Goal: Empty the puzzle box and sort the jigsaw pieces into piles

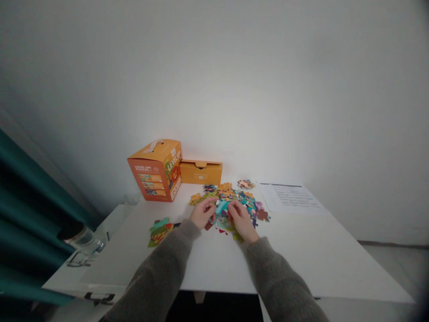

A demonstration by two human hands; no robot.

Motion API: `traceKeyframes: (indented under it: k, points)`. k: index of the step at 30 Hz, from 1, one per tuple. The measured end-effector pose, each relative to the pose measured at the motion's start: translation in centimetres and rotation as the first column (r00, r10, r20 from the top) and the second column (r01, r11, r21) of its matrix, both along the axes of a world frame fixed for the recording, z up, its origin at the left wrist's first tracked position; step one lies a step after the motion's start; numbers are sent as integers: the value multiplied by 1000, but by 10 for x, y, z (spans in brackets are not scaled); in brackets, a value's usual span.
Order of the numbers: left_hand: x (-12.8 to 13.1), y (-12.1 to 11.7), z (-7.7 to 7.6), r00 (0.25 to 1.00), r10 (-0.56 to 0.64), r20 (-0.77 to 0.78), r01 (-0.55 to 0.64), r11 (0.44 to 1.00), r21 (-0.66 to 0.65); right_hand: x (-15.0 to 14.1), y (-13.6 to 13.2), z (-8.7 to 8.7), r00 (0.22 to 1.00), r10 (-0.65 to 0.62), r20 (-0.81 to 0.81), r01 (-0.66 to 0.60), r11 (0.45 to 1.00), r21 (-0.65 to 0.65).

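Between my two hands is a turquoise jigsaw puzzle piece (221, 206), held above a heap of pieces. My left hand (203, 213) is closed, its fingertips pinching near the left side of the piece. On the other side my right hand (241, 218) is closed too, thumb and finger at the right edge. Loose puzzle pieces (226, 189) in many colours lie heaped beneath and behind both hands. Beside my left forearm rests a small joined cluster of pieces (160, 231), green, red and yellow. Whether the held piece is one or several joined is too small to tell.
An orange puzzle box (147, 176) stands at the back left, next to a lower orange carton (201, 173). A printed sheet (291, 197) lies at the back right. A small stack of pieces (246, 184) sits near the wall. A glass jar (87, 240) stands far left.
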State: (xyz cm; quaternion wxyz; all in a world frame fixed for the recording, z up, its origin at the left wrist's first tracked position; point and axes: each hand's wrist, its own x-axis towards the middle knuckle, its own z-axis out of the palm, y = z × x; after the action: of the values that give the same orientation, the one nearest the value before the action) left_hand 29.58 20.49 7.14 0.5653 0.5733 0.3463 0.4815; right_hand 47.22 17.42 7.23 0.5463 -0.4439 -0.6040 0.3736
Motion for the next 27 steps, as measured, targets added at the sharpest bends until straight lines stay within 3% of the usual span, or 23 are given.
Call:
traceKeyframes:
  k: [4, 11, 15, 20, 23, 27]
  points:
    - [2, -1, -3, 998, -52, 29, 52, 999, 14, 2, 3, -2, 983, -22, 183, 13, 999, 47]
    - [2, 3, -10, 999, 20, 46, -22, 999, 31, 7, 4, -4, 996, -12, 86, 11, 1000, 11]
    - [2, 6, -15, 999, 26, -39, -24, 999, 45, 11, 12, -11, 993, 10, 121, -8, 1000, -20]
    - [1, 11, -24, 988, 112, -109, -106, 992, 64, 36, 39, -5, 941, -242, 238, 235, 970, 56]
    - [1, 10, -27, 956, 150, -252, -111, 981, 162, 52, 50, 4, 832, -352, 428, 336, 935, 115]
    - [1, 5, -23, 849, 288, -442, -77, 897, 436, 60, 49, 8, 751, -295, 591, 289, 951, 107]
